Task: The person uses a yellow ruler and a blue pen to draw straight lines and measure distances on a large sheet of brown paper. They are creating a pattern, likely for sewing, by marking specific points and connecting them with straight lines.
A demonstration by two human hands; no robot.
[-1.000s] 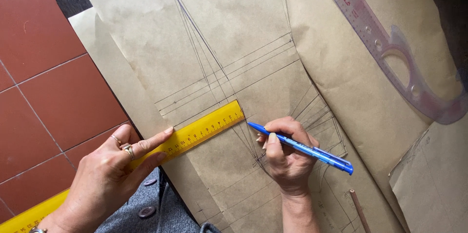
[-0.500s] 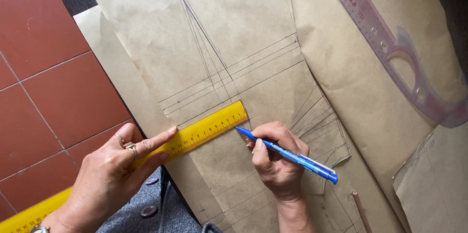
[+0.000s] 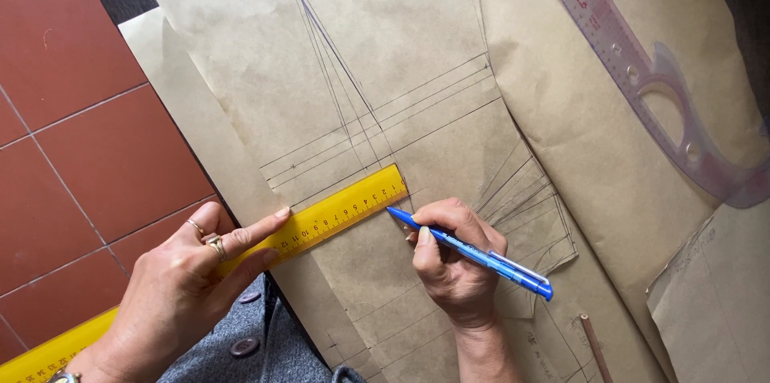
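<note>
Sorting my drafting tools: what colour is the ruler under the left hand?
Yellow ruler with black markings, seen in the head view.

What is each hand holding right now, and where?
Right hand grips the blue pen near its tip; left hand presses down the yellow ruler mid-length.
</note>
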